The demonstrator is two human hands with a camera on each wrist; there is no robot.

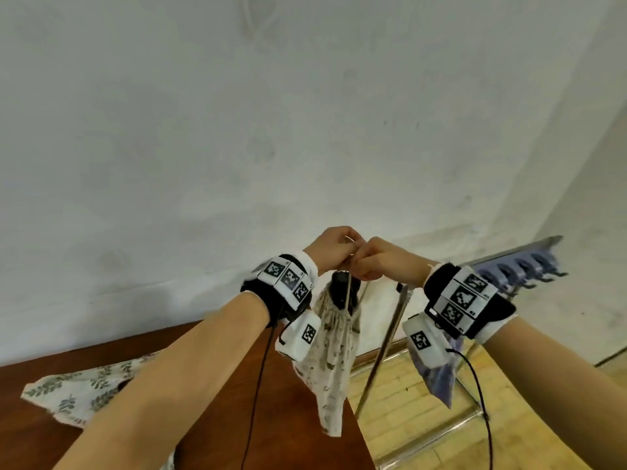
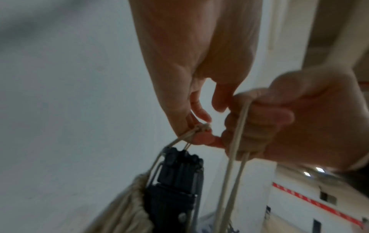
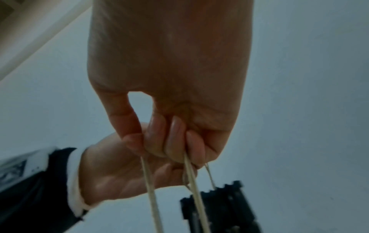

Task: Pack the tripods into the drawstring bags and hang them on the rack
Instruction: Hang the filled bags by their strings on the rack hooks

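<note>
White wall fills most of the head view, with a brown table [image 1: 281, 412] low at the left and a metal rack [image 1: 383, 347] standing on the pale floor to the right. Both hands are raised between them, knuckles nearly touching. The left hand [image 1: 334, 247] pinches the knotted end of the cords [image 2: 202, 126] between thumb and curled fingers [image 2: 199, 112]; the right hand [image 1: 383, 261] has its fingers [image 3: 175, 138] curled shut around a long loop of the same cords. From these cords hangs a pale printed drawstring bag [image 1: 334, 354], clear of the table, just off its right edge. The black head of a tripod [image 1: 342, 288] still pokes out of the gathered mouth — the bag is not fully closed over it.

A second, leaf-printed bag [image 1: 81, 385] lies flat near the table's left edge, and a bluish bag [image 1: 441, 381] seems to hang from the rack behind the right wrist; purple hooks [image 1: 519, 266] show on the rack's top bar.

Risks, as I judge them: pulling the cords tighter may snag them on the tripod's head, leaving the mouth gaping so the tripod could tip out when hung. All the weight rests on thin cords — if either pinch slips during the reach toward a hook, the bag could drop to the floor or swing into the rack.
</note>
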